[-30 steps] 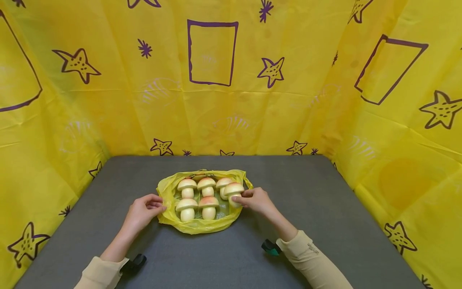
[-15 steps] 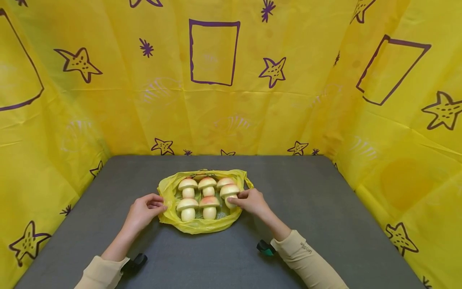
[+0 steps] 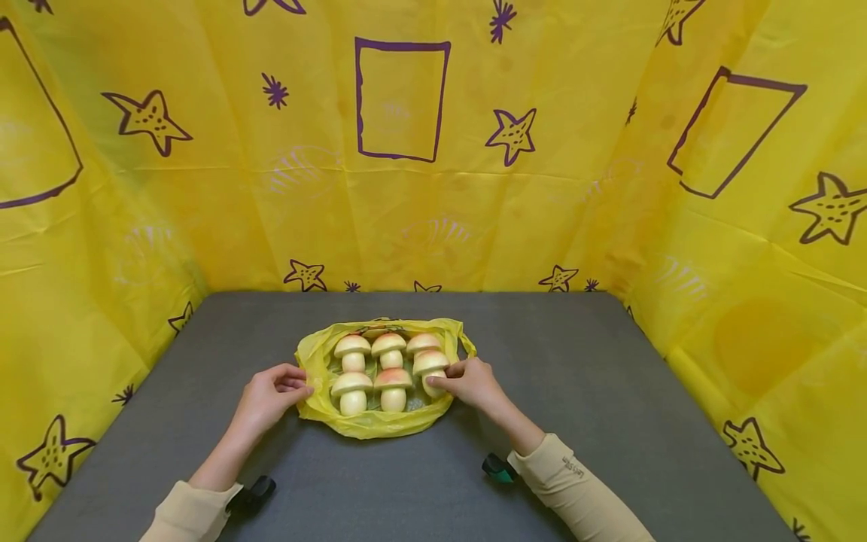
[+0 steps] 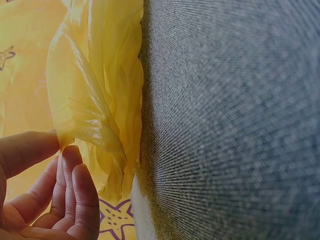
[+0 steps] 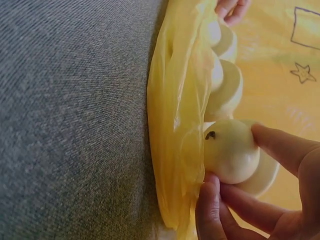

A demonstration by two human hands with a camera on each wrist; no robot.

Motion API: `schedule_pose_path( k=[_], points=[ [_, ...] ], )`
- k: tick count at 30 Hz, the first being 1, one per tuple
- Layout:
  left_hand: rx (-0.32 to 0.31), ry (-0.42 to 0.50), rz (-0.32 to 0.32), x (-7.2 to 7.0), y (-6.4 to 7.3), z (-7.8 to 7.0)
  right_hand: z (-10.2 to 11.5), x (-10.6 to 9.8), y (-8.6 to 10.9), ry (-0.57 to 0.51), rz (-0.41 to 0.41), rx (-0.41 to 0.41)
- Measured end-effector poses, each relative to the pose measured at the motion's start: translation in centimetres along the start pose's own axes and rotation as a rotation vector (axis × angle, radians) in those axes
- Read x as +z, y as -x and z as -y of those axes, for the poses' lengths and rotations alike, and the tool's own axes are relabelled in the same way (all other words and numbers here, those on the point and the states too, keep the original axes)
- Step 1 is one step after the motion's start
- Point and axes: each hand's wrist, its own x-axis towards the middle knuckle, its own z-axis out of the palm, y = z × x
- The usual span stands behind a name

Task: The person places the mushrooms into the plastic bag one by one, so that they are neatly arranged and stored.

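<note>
A yellow plastic bag lies with its mouth spread wide on the grey table. Inside it several pale toy mushrooms with domed, partly reddish caps sit in two rows. At the bag's left edge my left hand pinches the thin rim between thumb and fingers, as the left wrist view also shows. My right hand holds a mushroom by its stem at the right end of the front row. Its round stem end shows in the right wrist view, between thumb and fingers. Behind it another mushroom is partly hidden.
Yellow cloth walls with purple drawings enclose the back and both sides of the grey table. A loop of the bag sticks out at its right, close to my right hand.
My right hand has moved left with the mushroom and then lowered it toward the near side, into line with the front row. My left hand keeps its pinch on the bag's rim.
</note>
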Motion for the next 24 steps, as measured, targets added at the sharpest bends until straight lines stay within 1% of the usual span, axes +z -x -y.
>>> schedule_pose_path(
  k=[11, 18, 24],
  points=[
    [0.005, -0.002, 0.001, -0.06, 0.17, 0.06, 0.05, 0.07, 0.32, 0.03, 0.032, -0.02],
    [0.001, -0.001, -0.003, -0.04, 0.08, 0.21, 0.28, 0.06, 0.4, 0.085, 0.038, -0.023],
    [0.006, 0.003, -0.002, -0.11, 0.11, 0.18, 0.26, -0.1, 0.44, 0.075, 0.059, -0.016]
  ],
)
